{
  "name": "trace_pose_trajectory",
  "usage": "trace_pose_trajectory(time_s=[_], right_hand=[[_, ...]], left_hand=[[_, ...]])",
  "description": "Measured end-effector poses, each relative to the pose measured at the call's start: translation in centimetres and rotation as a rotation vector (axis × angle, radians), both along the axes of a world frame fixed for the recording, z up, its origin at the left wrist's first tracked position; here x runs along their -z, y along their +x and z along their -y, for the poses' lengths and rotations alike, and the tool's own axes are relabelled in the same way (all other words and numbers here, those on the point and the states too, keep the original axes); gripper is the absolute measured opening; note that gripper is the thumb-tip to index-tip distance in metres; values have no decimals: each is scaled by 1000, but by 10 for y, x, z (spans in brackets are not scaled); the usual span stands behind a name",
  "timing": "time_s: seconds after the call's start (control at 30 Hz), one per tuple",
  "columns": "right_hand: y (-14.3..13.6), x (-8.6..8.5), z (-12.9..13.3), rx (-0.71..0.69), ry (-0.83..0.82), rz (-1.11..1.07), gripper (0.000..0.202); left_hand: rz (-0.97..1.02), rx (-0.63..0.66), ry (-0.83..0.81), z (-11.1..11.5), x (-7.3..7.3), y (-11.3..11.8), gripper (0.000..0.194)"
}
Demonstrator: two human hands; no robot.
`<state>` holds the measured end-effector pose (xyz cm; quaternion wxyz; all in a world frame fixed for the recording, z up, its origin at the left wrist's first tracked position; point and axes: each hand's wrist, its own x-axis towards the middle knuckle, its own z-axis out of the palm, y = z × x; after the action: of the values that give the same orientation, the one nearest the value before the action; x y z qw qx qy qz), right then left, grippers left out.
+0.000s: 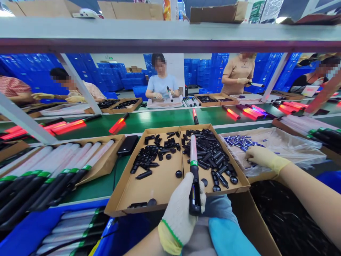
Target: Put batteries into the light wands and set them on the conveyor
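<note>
Gloved fingers of the left hand (177, 208) are wrapped around a light baton (195, 172), held over the near edge of a divided cardboard tray (156, 186). A pale tube, green band and black, open-sided handle are displayed. The handle's middle is partly covered; whether anything is gripped by the right hand's curled fingers (249, 153), lowered among blue cells (241, 141), cannot be told. The right forearm is stretched inward from the frame's edge.

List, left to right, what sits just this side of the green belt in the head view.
Translucent batons with green bands and black handles, black rectangular case, shallow cardboard tray of small black plastic parts, plastic-lined tray of blue cylinders.
</note>
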<state>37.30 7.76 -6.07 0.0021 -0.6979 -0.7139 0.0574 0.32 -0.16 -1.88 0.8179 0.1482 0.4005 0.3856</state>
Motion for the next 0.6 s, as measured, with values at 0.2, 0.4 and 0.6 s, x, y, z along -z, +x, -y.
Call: trace_pose_trajectory(time_s=[0.2,0.4,0.6], right_hand=[[-41,-17,11,-27,167,-230,20],[-137,-36,77,-11,267,-819,35],[-195,-68,105,-613,481,-668,25]], left_hand=[[-10,-32,-39,-1,-8,6,31],[59,-73,5,-3,-2,9,30],[-6,36,166,-6,13,4,32]])
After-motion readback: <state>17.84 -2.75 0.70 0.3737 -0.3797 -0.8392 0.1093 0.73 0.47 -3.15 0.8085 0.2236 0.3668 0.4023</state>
